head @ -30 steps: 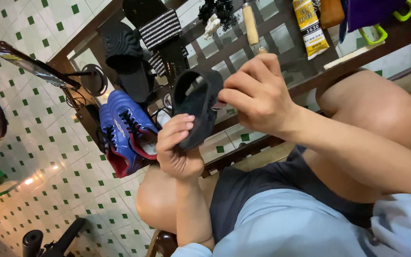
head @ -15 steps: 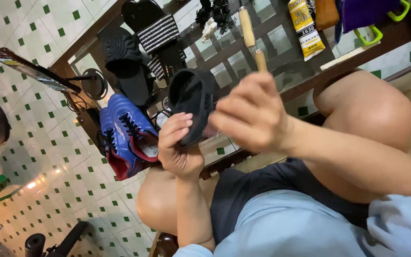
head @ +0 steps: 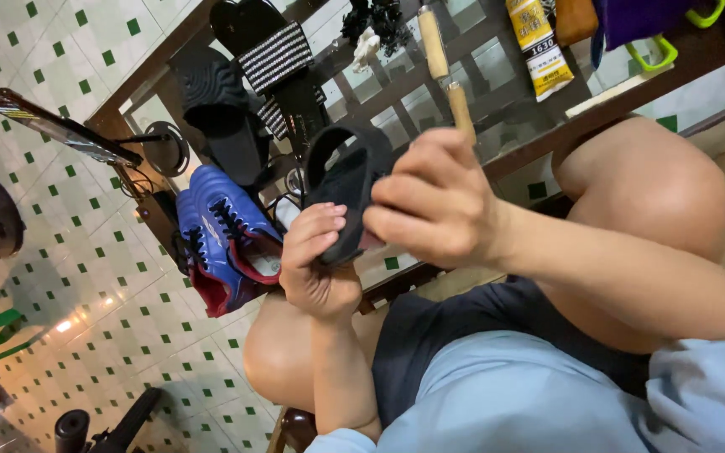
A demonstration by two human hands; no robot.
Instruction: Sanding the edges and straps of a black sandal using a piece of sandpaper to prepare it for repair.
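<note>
- Your left hand (head: 319, 267) is cupping the black sandal (head: 347, 200) from underneath, fingers (head: 322, 228) curled up against its near face, so that hand is clenched on the sandal itself.
- Your right hand (head: 440, 200) is closed around a wooden-handled tool (head: 461, 109). The handle pokes up out of your fist; the working end is hidden behind your fingers, so I can't tell what it's touching.
- The sandal sits up in the air between your hands, in front of the glass-topped bench (head: 497, 109) and above your knees.
- Its long axis runs from your left palm up and away toward the bench, tilted a bit. The strap loop is at the far, upper end, and the lower end is buried in your left hand. It looks to be on edge rather than flat.
- My take on doing this bit well: keep the left hand as the anchor, thumb and fingers braced on either side, and let the right hand do only small moves with the tool. Keep your left fingertips out of the tool's path, since they're right next to it.
- Other stuff relative to the sandal: blue sports shoes (head: 226, 233) just left of it, black slides (head: 216, 105) and a striped sandal (head: 277, 57) beyond it on the bench, a yellow tube (head: 537, 46) further right, and a second wooden handle (head: 432, 40) lying past your fist.
</note>
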